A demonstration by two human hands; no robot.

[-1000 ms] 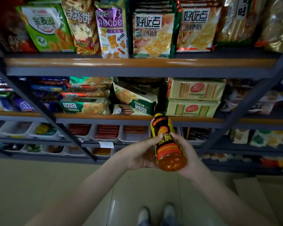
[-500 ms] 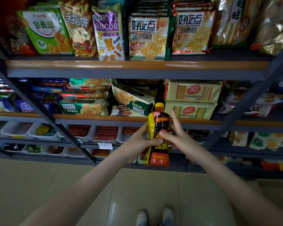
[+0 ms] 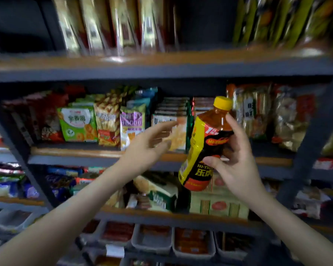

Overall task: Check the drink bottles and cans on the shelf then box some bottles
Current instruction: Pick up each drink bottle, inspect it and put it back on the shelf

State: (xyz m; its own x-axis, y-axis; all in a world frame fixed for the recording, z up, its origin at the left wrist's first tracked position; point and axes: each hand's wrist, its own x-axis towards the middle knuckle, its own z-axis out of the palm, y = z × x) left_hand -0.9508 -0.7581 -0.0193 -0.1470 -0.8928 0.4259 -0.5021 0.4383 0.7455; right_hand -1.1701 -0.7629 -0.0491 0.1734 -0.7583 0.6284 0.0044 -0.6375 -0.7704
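Because only the right hand [image 3: 236, 169] carries the bottle [image 3: 204, 143], the head view suggests a slip is the main risk. The grip looks like a pinch on a glossy label rather than a full wrap. The bottle hangs in the air in front of the middle shelf [image 3: 108, 153], tilted, with its yellow cap [image 3: 223, 103] up and leaning right and its base down to the left. If the pinch loosens, the heavy base would likely swing or drop toward the boxes [image 3: 219, 204] on the level below. A quick turn of the wrist could also twist it free.

The right hand's thumb presses across the lower label, one finger runs up along the shoulder near the neck, and the others curl behind. The left hand [image 3: 144, 148] holds nothing. Its fingers are straight and spread, reaching forward, well apart from the bottle on its left side. It is in front of the snack packets [image 3: 77, 123] and could knock one if it went further. Blur hides finer detail.
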